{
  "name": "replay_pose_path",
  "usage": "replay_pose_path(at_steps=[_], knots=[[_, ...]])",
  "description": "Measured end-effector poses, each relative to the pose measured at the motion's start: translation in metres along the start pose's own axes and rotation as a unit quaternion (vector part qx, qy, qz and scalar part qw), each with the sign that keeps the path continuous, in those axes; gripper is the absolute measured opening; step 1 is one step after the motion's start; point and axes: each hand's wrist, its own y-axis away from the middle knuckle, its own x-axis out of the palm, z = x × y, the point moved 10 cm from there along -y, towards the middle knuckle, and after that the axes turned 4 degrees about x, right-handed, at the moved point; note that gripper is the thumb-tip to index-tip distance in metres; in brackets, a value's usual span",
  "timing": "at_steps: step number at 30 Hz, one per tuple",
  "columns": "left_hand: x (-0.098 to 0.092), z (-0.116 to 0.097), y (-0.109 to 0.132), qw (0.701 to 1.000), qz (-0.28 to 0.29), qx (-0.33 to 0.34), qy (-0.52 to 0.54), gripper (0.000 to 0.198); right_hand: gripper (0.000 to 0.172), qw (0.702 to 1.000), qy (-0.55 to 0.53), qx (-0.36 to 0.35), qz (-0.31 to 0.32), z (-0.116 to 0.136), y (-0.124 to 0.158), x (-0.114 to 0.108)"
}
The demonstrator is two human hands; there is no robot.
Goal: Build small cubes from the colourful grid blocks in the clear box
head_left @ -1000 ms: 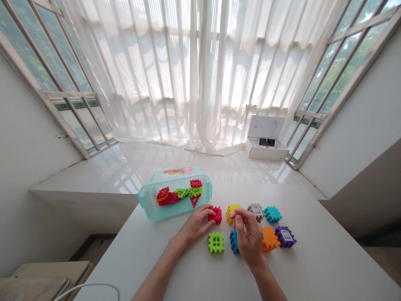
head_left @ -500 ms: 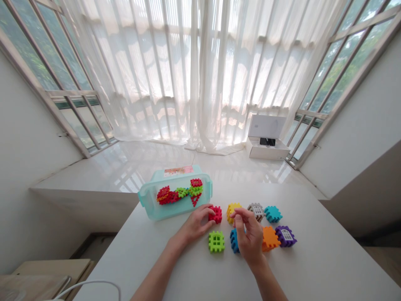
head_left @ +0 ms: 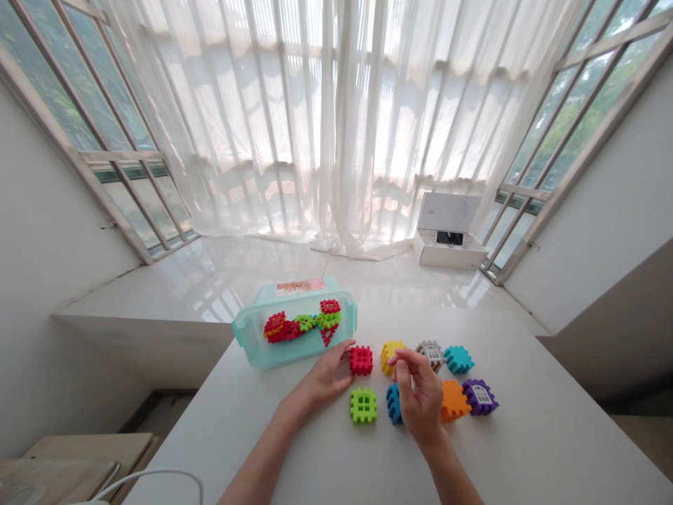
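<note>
My left hand rests on the white table just left of a red block, its fingers apart and holding nothing. A green block lies nearer to me. My right hand hovers over the blocks, fingers curled with thumb and fingertips close together; whether something is between them cannot be made out. It partly hides a blue block, an orange block and a yellow block. Further right are a grey block, a turquoise block and a purple block.
A pale teal bin with red and green pieces stands at the table's back left, its labelled lid behind. A white open box with a phone sits on the sill. A white cable crosses the front left.
My left hand has let go of the red block and shifted slightly left, its fingers off the block. My right hand is nearly still.
</note>
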Motion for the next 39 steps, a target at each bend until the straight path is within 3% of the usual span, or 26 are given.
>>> replay_pose_path(at_steps=[18, 25, 28, 31, 35, 37, 39], knots=[[0.004, -0.006, -0.005, 0.999, -0.011, 0.014, -0.035, 0.062, 0.017, 1.000, 0.001, 0.000, -0.001, -0.001, 0.001, -0.001], [-0.002, -0.008, -0.002, 1.000, 0.008, -0.012, 0.005, 0.069, 0.018, 1.000, 0.011, -0.002, -0.001, 0.000, 0.001, -0.001], [-0.016, -0.004, 0.000, 0.999, 0.010, -0.047, -0.003, 0.049, 0.017, 1.000, 0.020, -0.009, -0.005, 0.003, 0.000, -0.002], [-0.056, -0.007, 0.000, 0.992, -0.085, -0.042, -0.084, 0.018, 0.016, 1.000, 0.027, -0.013, -0.005, 0.005, 0.000, -0.002], [-0.118, -0.016, 0.016, 0.931, -0.294, -0.013, -0.215, 0.016, 0.016, 1.000, 0.027, -0.013, -0.001, 0.007, 0.000, -0.001], [-0.135, -0.015, 0.027, 0.887, -0.359, -0.025, -0.289, 0.018, 0.016, 1.000, 0.025, -0.016, 0.000, 0.008, 0.000, -0.001], [-0.140, -0.004, 0.034, 0.860, -0.374, -0.066, -0.340, 0.022, 0.016, 0.999, 0.023, -0.022, 0.001, 0.010, 0.000, 0.000]])
